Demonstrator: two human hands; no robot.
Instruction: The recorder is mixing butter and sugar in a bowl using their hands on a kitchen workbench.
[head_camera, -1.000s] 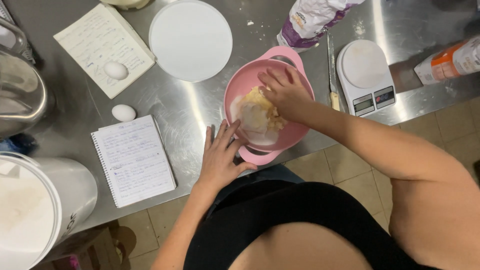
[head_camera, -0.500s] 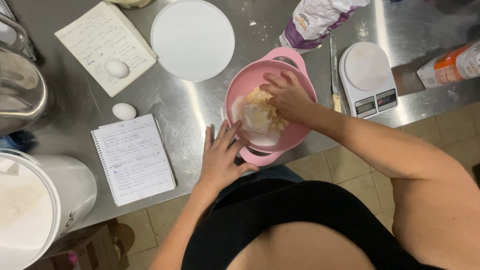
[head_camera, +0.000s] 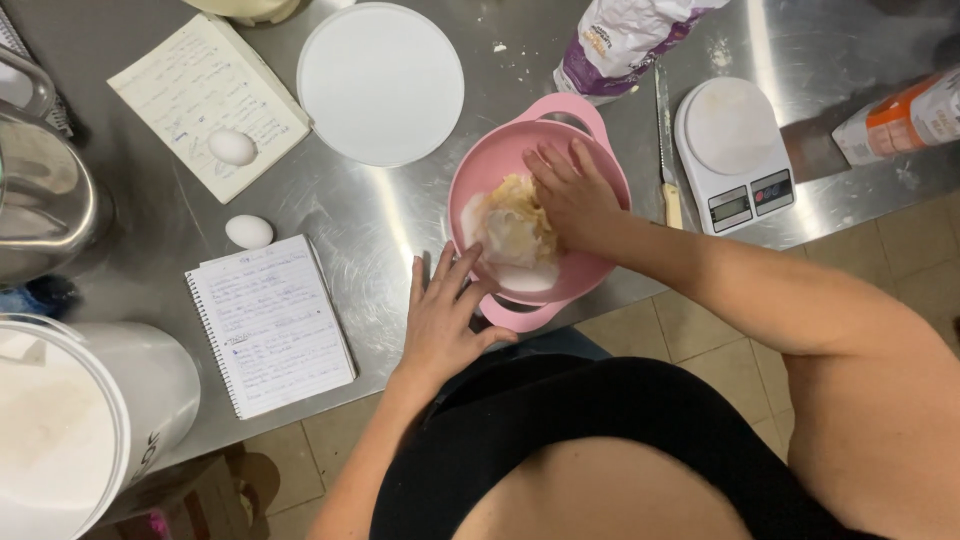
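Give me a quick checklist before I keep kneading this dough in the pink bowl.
1. Left hand bracing the pink bowl at its near rim: ok.
2. Right hand on the dough, inside the bowl: ok.
3. Bowl fully on the steel table: not ok, its near handle overhangs the edge.
4. Loose egg clear of the hands: ok.
5. Knife beside the bowl, away from the fingers: ok.
6. Dough evenly mixed: cannot tell.

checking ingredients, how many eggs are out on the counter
2: one egg lies on the open notebook, the other egg on the bare steel counter just below it. More may be hidden.
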